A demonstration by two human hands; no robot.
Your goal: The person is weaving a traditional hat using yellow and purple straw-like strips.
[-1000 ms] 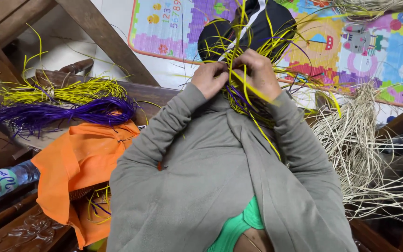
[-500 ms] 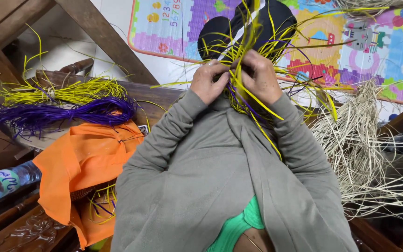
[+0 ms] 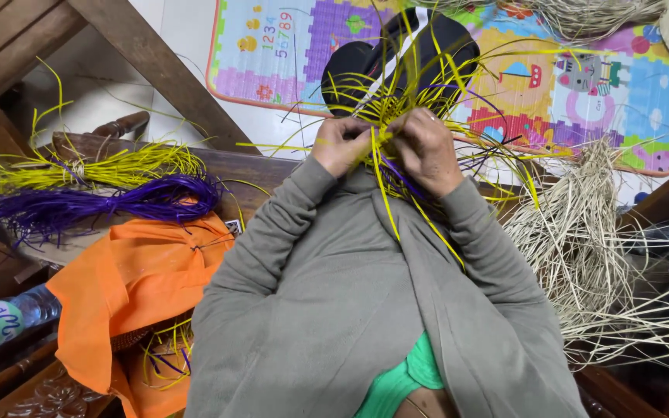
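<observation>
Head view shows both my hands closed on the yellow strands [image 3: 385, 116], held up over my chest: my left hand [image 3: 340, 144] pinches them from the left, my right hand [image 3: 427, 149] from the right, knuckles nearly touching with the knot of strands between. The strands fan out far from my fingers toward the dark shoes [image 3: 396, 46] on the play mat [image 3: 582, 85], while a few long ones, with purple strands [image 3: 400, 176] among them, trail near, down my grey sleeve [image 3: 497, 271]. So the bundle's long axis runs far to near, and both hands sit equally close to it. Out to the left lie a yellow bundle [image 3: 94, 169], a purple bundle [image 3: 110, 205] and an orange cloth [image 3: 133, 286]; to the right, pale straw [image 3: 582, 240]. Compared with half a second ago my hands have stayed together on the same spot, and only the free ends have swung a little.
</observation>
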